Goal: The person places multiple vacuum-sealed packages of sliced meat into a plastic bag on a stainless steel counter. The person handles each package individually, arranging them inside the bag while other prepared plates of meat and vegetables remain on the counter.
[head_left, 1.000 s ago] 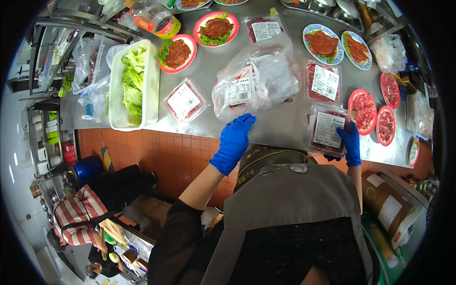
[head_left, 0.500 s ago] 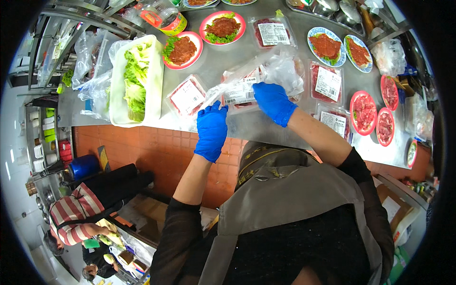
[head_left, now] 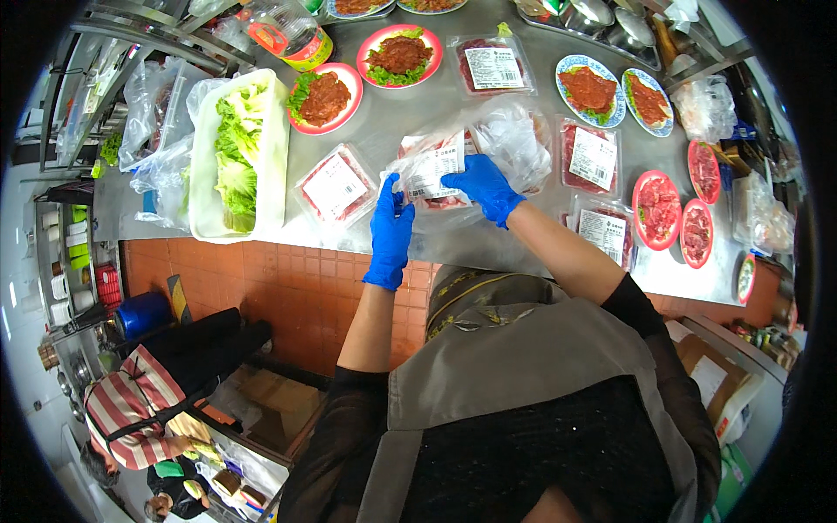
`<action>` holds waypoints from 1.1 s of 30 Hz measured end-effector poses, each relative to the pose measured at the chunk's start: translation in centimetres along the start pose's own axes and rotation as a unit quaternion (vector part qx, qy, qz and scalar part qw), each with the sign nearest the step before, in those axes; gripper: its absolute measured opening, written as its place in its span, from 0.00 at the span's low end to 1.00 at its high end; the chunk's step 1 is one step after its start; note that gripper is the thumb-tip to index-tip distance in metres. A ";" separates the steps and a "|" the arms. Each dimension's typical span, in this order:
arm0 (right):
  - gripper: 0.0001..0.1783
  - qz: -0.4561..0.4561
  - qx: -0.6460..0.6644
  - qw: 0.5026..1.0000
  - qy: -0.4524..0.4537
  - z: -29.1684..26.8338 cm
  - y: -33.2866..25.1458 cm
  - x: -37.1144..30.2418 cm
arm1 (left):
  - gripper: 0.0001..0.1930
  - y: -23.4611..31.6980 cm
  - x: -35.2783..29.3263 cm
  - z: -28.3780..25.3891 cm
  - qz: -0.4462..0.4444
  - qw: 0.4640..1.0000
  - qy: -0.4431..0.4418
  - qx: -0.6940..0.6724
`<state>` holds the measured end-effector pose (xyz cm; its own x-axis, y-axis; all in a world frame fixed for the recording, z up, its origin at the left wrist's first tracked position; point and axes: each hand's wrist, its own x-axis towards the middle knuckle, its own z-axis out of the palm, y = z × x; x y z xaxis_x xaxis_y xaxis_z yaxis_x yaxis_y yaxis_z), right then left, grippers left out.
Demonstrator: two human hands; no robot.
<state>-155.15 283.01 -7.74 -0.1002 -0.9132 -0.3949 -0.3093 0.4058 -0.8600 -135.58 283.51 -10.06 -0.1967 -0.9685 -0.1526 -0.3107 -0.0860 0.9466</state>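
Note:
Both my hands wear blue gloves and are at a flat pack of red meat [head_left: 436, 166] with a white label, partly covered by loose clear plastic film [head_left: 510, 139]. My left hand [head_left: 390, 235] is at the pack's near left corner, its fingers bent against the edge of the film. My right hand [head_left: 490, 189] lies over the pack's near right part, fingertips closed at the label edge, gripping the pack. Crumpled film bunches up beyond the right hand. Another labelled meat pack [head_left: 337, 186] lies to the left of my left hand.
A white bin of lettuce [head_left: 281, 166] stands left. Plates of sauced meat [head_left: 324, 98] sit behind. More labelled packs [head_left: 590, 155] and red-rimmed plates of raw meat [head_left: 656, 209] are on the right. Two people work at lower left, one in a striped shirt [head_left: 135, 405].
My left hand has turned more upright, and its index finger has straightened along the film's edge. My right hand has shifted left over the label. The whole view has moved slightly.

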 end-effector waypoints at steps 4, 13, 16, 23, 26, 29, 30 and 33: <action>0.15 -0.054 0.219 0.974 -0.007 0.2 0.7 -0.5 | 0.28 2.2 -0.1 -0.2 -0.032 0.999 -0.012 0.027; 0.19 -0.081 0.393 0.916 0.024 -4.1 -0.5 -6.7 | 0.18 7.1 -1.3 1.2 0.030 0.999 0.032 -0.019; 0.20 -0.080 0.371 0.925 0.019 -5.1 -0.3 -7.8 | 0.15 10.5 -1.7 2.0 -0.072 0.977 -0.057 -0.192; 0.20 -0.074 0.389 0.918 0.028 -5.7 0.2 -8.5 | 0.12 9.9 -1.7 2.4 -0.102 0.956 -0.098 -0.258; 0.19 -0.045 0.396 0.917 0.013 -5.9 0.7 -8.6 | 0.13 9.8 -1.8 2.9 -0.113 0.943 -0.115 -0.290; 0.18 -0.031 0.403 0.915 0.004 -6.3 1.2 -8.6 | 0.13 9.9 -1.9 3.3 -0.134 0.933 -0.127 -0.308; 0.18 -0.022 0.401 0.916 0.006 -6.5 1.2 -8.7 | 0.13 10.0 -1.9 3.6 -0.141 0.930 -0.132 -0.312; 0.18 -0.015 0.414 0.910 -0.009 -6.6 1.2 -9.2 | 0.13 9.5 -2.2 3.6 -0.112 0.946 -0.133 -0.273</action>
<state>-160.82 291.62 -2.98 -0.0863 -0.9268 -0.3655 0.5069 0.2750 -0.8170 -141.44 285.70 -1.70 -0.4331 -0.8243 -0.3647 0.1401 -0.4613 0.8761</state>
